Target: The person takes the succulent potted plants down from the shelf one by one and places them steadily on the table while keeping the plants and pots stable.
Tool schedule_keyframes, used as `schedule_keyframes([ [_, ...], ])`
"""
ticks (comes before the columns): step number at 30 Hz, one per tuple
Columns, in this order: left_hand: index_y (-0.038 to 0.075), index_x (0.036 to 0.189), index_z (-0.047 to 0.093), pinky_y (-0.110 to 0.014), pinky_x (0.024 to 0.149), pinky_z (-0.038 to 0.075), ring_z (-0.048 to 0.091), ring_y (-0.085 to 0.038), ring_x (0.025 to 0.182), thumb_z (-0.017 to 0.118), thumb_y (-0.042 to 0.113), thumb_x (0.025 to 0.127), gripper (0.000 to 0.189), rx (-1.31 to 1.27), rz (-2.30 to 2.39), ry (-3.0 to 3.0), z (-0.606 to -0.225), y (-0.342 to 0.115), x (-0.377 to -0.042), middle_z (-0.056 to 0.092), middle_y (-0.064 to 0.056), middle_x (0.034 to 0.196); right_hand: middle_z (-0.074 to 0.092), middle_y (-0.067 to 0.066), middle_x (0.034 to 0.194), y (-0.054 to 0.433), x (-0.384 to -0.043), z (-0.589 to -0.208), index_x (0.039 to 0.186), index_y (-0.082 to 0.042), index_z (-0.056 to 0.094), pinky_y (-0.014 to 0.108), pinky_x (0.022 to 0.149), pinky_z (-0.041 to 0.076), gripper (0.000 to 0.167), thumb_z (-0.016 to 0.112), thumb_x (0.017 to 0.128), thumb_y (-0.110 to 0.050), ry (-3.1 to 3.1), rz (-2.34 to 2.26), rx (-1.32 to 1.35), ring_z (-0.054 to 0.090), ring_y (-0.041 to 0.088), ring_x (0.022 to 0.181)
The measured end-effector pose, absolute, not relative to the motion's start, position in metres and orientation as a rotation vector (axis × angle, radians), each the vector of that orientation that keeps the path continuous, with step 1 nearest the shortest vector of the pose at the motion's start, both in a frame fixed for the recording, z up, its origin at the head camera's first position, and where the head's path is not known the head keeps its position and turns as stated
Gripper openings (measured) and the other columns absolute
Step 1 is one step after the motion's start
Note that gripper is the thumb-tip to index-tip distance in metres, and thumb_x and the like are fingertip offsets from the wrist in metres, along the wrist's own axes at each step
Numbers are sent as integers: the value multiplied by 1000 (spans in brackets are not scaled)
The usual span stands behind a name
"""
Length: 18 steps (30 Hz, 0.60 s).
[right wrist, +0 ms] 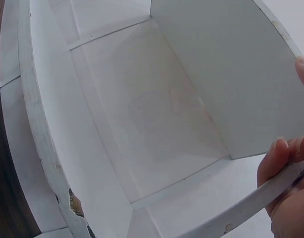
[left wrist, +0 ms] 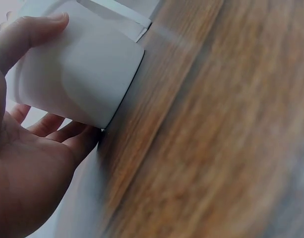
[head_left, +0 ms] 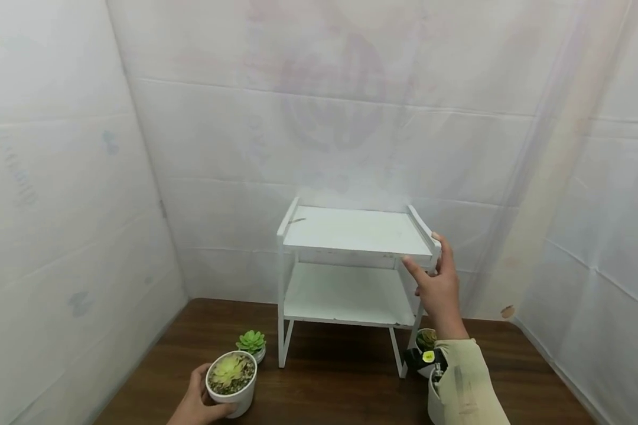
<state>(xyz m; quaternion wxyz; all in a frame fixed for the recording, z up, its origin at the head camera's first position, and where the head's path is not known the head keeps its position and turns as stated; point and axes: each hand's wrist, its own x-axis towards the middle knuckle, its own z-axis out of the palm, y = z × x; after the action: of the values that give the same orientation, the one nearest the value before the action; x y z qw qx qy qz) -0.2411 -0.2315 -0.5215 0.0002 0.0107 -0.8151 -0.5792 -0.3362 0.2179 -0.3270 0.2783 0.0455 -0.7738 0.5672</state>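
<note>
In the head view, a white pot with a pale green succulent (head_left: 230, 372) stands at the lower left. My left hand (head_left: 195, 402) grips it, thumb in front and fingers round the far side. The left wrist view shows this pot (left wrist: 85, 64) tilted by the camera angle, its base close to or on the wooden table. A white two-tier shelf (head_left: 345, 230) stands in the middle. My right hand (head_left: 440, 295) holds its upper right front corner. In the right wrist view, the fingertips (right wrist: 276, 157) curl round the shelf's post (right wrist: 236, 214).
A smaller bright green succulent (head_left: 251, 342) stands behind the held pot, left of the shelf. Two more white pots, one with a plant (head_left: 427, 338), are partly hidden by the right forearm. White sheeting (head_left: 218, 147) closes in the brown table (head_left: 319, 383) at the back and sides.
</note>
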Motion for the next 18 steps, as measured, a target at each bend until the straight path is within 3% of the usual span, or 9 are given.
schedule_keyframes([
  [2,-6,139,11,-15,88,43,32,-48,136,82,14,74,98,32,-1812,-2547,-522,-233,-240,30,-33,142,57,6,125,216,-337,-326,144,-53,27,27,48,47,75,73,85,-43,-2074,1528,127,49,12,56],
  [5,-6,138,13,-8,84,41,48,-12,126,83,11,73,97,28,-1811,-2515,-524,-234,-239,34,-33,141,56,8,129,213,-337,-325,145,-52,26,27,48,47,76,73,85,-42,-2083,1513,134,50,13,58],
  [7,-5,138,14,-7,84,40,44,12,112,84,10,72,97,40,-1812,-2505,-526,-234,-237,37,-32,141,54,8,133,212,-336,-325,145,-52,26,27,48,47,76,73,85,-44,-2088,1515,139,50,15,60],
  [9,-5,138,15,-7,85,40,34,25,99,84,9,71,97,47,-1817,-2499,-526,-235,-236,39,-32,141,54,7,135,211,-336,-326,144,-52,27,28,48,47,76,73,84,-46,-2091,1519,142,50,16,61],
  [12,-4,138,14,-8,86,40,44,10,114,84,11,71,97,69,-1818,-2511,-524,-234,-235,37,-31,142,53,6,135,210,-335,-325,143,-55,26,28,49,47,75,72,84,-47,-2093,1525,141,50,17,62],
  [14,-5,139,13,-15,90,43,48,-15,127,83,11,73,97,62,-1828,-2513,-523,-234,-236,33,-32,143,54,6,133,210,-336,-324,143,-56,25,28,49,48,75,72,84,-47,-2094,1519,145,50,16,62],
  [16,-5,139,11,-26,95,47,40,-41,134,82,12,75,97,57,-1828,-2525,-521,-233,-237,30,-33,144,54,6,132,211,-336,-323,143,-56,25,28,49,48,75,71,85,-48,-2097,1509,143,50,16,60],
  [18,-6,139,10,-39,101,46,31,-50,136,82,12,76,98,54,-1831,-2531,-521,-232,-238,29,-34,144,55,6,131,212,-337,-322,143,-56,25,28,49,48,75,72,85,-48,-2099,1505,142,50,15,58],
])
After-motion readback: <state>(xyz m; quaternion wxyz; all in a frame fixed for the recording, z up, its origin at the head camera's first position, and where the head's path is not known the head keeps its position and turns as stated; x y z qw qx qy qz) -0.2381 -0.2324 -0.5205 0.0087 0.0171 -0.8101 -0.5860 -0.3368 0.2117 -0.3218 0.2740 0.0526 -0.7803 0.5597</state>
